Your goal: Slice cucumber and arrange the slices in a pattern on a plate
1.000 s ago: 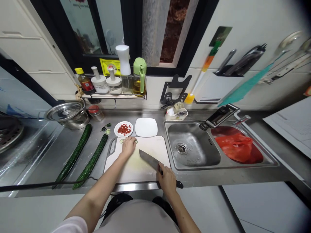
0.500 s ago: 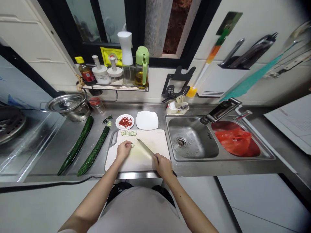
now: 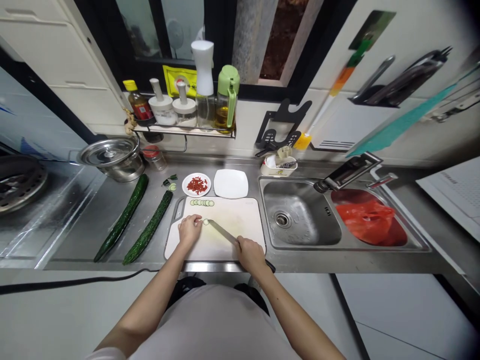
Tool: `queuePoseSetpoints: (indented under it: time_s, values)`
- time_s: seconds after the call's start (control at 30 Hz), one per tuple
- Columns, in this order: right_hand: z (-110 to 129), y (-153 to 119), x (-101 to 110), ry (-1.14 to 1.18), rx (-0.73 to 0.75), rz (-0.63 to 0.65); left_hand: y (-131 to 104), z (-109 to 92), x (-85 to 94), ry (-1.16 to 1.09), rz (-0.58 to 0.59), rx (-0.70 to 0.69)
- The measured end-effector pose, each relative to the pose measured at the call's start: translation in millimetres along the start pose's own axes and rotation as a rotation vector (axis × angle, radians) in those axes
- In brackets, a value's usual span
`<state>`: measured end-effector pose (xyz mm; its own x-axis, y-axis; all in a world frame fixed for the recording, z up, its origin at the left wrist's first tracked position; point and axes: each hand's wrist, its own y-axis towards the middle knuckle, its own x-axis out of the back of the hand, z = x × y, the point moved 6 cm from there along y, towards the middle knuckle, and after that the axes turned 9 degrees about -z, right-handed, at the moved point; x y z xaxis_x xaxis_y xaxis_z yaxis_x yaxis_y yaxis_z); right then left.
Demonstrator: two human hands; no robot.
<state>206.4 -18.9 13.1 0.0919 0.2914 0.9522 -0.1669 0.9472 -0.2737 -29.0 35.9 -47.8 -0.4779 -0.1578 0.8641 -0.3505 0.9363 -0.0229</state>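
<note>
We have a single cucumber slice point(image 3: 206, 222) lying near the middle of the white cutting board point(image 3: 232, 237), the tip of our knife point(image 3: 224, 233) at its right edge. Our right hand point(image 3: 251, 256) is closed around the knife by its handle. Our left hand point(image 3: 190, 230) is just beside the slice, fingers curled close together; we cannot tell whether they pinch anything. Beyond, a row of slices point(image 3: 202, 203) lies along the board's far edge, near the empty square plate point(image 3: 231, 183) and the plate of chopped red pieces point(image 3: 196, 185). Two whole cucumbers point(image 3: 148, 227) lie left of the board.
</note>
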Motion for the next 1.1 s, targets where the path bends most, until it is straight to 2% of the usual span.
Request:
queuePoseSetpoints:
  time_s: [0.53,0.9,1.1]
  values:
    - [5,3,-3,-0.041,0.005,0.023,-1,-4,-2.5,0.005,0.003,-0.004]
    - [17,8,-1,-0.073,0.094,0.166,-2,-6,-3.1,0.006,0.033,0.005]
    - [24,16,0,-0.062,0.114,0.186,-1,-5,-3.5,0.007,0.032,0.001]
